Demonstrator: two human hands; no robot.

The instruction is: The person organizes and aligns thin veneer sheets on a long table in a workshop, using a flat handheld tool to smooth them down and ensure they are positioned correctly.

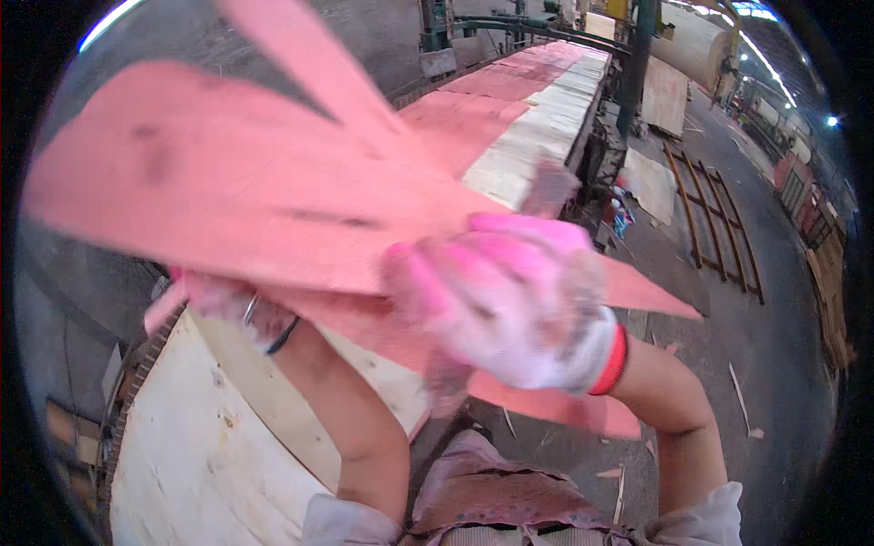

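Pink-stained wood veneer strips [228, 173], thin and uneven, fan out in front of me above a long line of sheets. My right hand [501, 300], in a white glove stained pink with a red cuff, is closed around the bunch near its middle. Loose ends stick out on both sides of that fist. Below the strips' near left edge is my left hand [223, 305], in a similar stained glove, with its fingers partly hidden by the veneer and curled at its edge. Pale bare veneer [200, 437] lies underneath, close to my body.
The long line of pink and pale sheets [546, 86] runs away toward green machine posts [635, 82]. A brown metal rack [715, 218] lies on the floor at right, near veneer scraps [739, 400]. A large pale roll [696, 45] stands at the back.
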